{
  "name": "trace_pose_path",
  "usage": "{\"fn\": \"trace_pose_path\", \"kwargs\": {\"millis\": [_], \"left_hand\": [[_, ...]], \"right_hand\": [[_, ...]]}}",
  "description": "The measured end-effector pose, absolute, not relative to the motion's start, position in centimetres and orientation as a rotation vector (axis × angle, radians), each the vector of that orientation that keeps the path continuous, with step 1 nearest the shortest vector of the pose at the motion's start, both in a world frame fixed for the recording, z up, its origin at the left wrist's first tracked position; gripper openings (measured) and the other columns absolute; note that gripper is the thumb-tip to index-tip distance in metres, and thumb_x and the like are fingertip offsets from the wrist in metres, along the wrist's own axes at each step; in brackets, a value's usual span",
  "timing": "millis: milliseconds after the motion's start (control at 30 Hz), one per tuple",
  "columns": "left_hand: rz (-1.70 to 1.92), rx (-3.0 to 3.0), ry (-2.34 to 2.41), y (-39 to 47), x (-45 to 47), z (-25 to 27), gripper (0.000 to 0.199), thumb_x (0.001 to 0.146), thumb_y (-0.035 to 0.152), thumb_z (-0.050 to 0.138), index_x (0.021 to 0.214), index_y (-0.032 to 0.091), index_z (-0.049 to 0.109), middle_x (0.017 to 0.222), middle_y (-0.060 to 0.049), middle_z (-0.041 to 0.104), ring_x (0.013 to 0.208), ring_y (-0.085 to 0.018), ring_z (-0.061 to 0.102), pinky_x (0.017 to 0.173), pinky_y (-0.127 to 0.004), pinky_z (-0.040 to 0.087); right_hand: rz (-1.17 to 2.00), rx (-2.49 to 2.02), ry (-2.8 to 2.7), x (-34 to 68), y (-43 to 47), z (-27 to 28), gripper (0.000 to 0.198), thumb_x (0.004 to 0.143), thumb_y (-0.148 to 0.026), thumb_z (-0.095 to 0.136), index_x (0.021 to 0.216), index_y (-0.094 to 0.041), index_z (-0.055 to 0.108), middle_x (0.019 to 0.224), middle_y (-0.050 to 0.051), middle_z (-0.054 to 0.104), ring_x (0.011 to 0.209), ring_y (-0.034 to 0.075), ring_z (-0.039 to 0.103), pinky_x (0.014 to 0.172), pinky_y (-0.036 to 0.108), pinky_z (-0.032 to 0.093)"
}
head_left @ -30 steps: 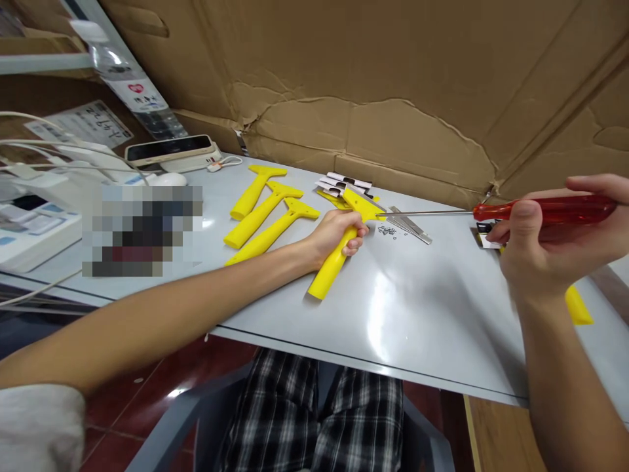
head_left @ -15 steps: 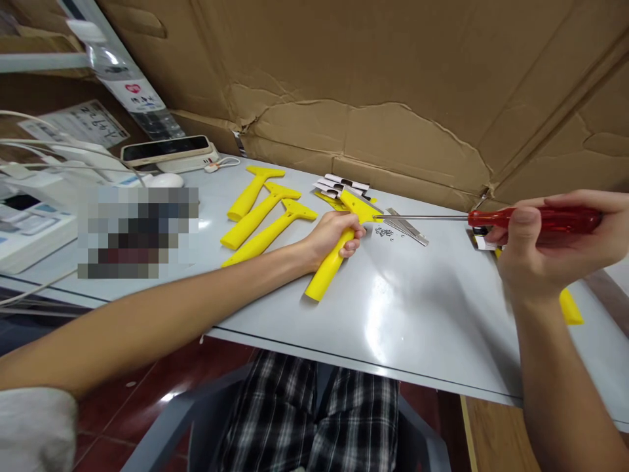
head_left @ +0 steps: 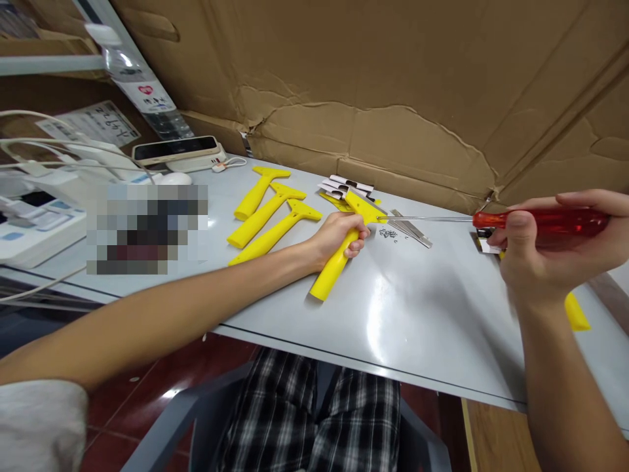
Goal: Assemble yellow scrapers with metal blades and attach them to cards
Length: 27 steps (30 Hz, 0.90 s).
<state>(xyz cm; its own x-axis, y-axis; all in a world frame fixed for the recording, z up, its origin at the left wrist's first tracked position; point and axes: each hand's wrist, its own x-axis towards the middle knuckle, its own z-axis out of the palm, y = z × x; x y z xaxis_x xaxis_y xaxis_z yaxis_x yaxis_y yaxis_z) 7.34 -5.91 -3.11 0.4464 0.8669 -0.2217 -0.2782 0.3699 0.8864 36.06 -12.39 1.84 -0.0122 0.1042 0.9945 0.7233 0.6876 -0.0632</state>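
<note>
My left hand (head_left: 341, 237) is closed around the neck of a yellow scraper (head_left: 330, 272), whose head points away from me. In my right hand (head_left: 545, 255) is a screwdriver (head_left: 545, 226) with a red see-through handle. Its long shaft runs level to the left, and the tip meets the right side of the scraper's head. Just right of that head lie small screws (head_left: 390, 233) in a loose pile and several flat metal blades (head_left: 411, 229). Three more yellow scraper handles (head_left: 260, 229) rest side by side left of my left hand.
Small white and black sleeves (head_left: 339, 187) lie behind the held scraper. A yellow piece (head_left: 576, 313) is partly hidden by my right wrist. Left are a phone (head_left: 174, 151), a water bottle (head_left: 142, 85) and cables. A cardboard wall (head_left: 393, 78) stands along the table's back edge.
The whole view has shifted slightly, so everything appears a little further right. Both hands keep their grips, and the screwdriver tip stays at the scraper's head.
</note>
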Motion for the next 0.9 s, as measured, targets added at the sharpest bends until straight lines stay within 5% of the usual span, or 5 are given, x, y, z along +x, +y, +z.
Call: {"fn": "trace_pose_path", "kwargs": {"millis": [167, 367, 667, 900], "left_hand": [[0.841, 0.878, 0.793, -6.05, 7.43, -2.92, 0.011, 0.069, 0.012, 0.06, 0.07, 0.018, 0.051, 0.063, -0.001, 0.056, 0.041, -0.005, 0.04, 0.034, -0.019, 0.026], [0.846, 0.88, 0.787, -6.02, 7.42, -2.94, 0.012, 0.068, 0.011, 0.06, 0.068, 0.018, 0.05, 0.063, 0.0, 0.054, 0.041, -0.005, 0.04, 0.034, -0.019, 0.024], [0.829, 0.904, 0.774, -5.78, 7.28, -3.27, 0.01, 0.068, 0.013, 0.062, 0.066, 0.017, 0.052, 0.062, -0.001, 0.053, 0.042, -0.005, 0.04, 0.034, -0.019, 0.025], [0.833, 0.865, 0.787, -5.83, 7.3, -3.01, 0.012, 0.066, 0.013, 0.061, 0.065, 0.017, 0.05, 0.062, -0.001, 0.055, 0.041, -0.004, 0.04, 0.034, -0.018, 0.025]], "right_hand": [[-0.574, -0.675, -1.549, 35.44, -12.61, 2.25, 0.047, 0.075, -0.039, 0.072, 0.116, -0.021, 0.057, 0.109, 0.002, 0.056, 0.085, 0.015, 0.073, 0.064, 0.03, 0.061], [-0.509, -0.722, -1.558, 35.18, -12.84, 2.44, 0.04, 0.077, -0.028, 0.078, 0.11, -0.019, 0.058, 0.087, -0.002, 0.055, 0.064, 0.011, 0.068, 0.044, 0.018, 0.05], [-0.533, -0.692, -1.515, 35.6, -12.55, 2.14, 0.04, 0.08, -0.043, 0.066, 0.11, -0.018, 0.057, 0.109, 0.003, 0.058, 0.086, 0.017, 0.073, 0.061, 0.03, 0.058], [-0.367, -0.825, -1.539, 35.34, -12.87, 2.13, 0.049, 0.074, -0.031, 0.074, 0.113, -0.02, 0.046, 0.083, -0.005, 0.064, 0.053, 0.01, 0.061, 0.039, 0.02, 0.046]]}}
